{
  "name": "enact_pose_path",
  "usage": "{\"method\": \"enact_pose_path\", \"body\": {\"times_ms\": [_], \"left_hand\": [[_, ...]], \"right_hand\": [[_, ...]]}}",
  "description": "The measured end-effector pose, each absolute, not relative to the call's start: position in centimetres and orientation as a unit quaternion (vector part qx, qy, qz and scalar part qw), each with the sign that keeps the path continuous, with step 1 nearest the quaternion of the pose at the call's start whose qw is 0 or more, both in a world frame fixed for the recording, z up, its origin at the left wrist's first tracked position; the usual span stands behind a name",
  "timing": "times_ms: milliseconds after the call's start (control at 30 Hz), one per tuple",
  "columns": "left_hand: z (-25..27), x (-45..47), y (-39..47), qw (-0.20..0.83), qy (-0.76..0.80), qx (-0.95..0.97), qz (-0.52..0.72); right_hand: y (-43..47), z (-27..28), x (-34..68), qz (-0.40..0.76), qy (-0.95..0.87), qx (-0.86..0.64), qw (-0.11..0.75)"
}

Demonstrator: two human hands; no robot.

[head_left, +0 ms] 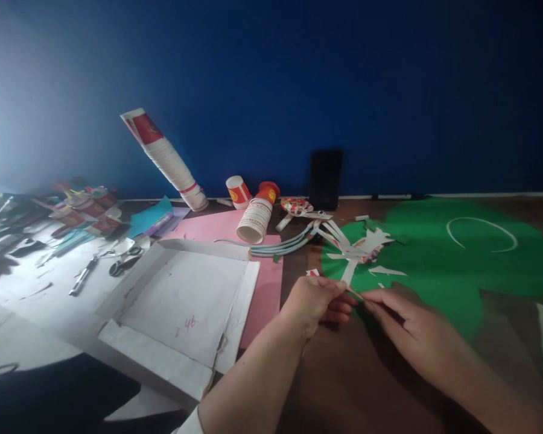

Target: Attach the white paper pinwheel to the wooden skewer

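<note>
A paper cup cut into strips (371,242) lies on the green paper, its white strips fanned out and some printed colour at its side. One white paper strip (350,272) runs from it toward me. My left hand (319,301) pinches this strip between thumb and forefinger, the other fingers loosely curled beneath. My right hand (400,319) is closed on the strip's near end, which looks bent or curled between the two hands. Small white paper scraps (388,271) lie just beyond my right hand.
Green paper (443,265) covers the right. At left are a white box lid (181,307), pink paper (265,295), scissors (124,260) and a pen (83,276). Behind stand stacked paper cups (169,163), a coiled cable (280,247) and a dark phone (326,179) against the blue wall.
</note>
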State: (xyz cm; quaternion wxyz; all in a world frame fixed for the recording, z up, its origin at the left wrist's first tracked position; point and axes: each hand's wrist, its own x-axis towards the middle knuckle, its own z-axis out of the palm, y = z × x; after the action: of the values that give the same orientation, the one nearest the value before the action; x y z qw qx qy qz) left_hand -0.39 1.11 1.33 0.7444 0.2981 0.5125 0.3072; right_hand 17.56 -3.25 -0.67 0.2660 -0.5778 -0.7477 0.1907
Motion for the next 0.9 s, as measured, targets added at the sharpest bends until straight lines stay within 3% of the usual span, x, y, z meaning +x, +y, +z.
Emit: {"method": "enact_pose_path", "body": {"times_ms": [767, 900], "left_hand": [[0.6, 1.1, 1.0, 0.661, 0.555, 0.3, 0.405], [0.8, 1.0, 1.0, 0.66, 0.564, 0.305, 0.391]], "right_hand": [[-1.5, 0.8, 17.8, 0.261, -0.709, -0.605, 0.253], [-0.2, 1.4, 18.4, 0.366, -0.621, -0.629, 0.292]]}}
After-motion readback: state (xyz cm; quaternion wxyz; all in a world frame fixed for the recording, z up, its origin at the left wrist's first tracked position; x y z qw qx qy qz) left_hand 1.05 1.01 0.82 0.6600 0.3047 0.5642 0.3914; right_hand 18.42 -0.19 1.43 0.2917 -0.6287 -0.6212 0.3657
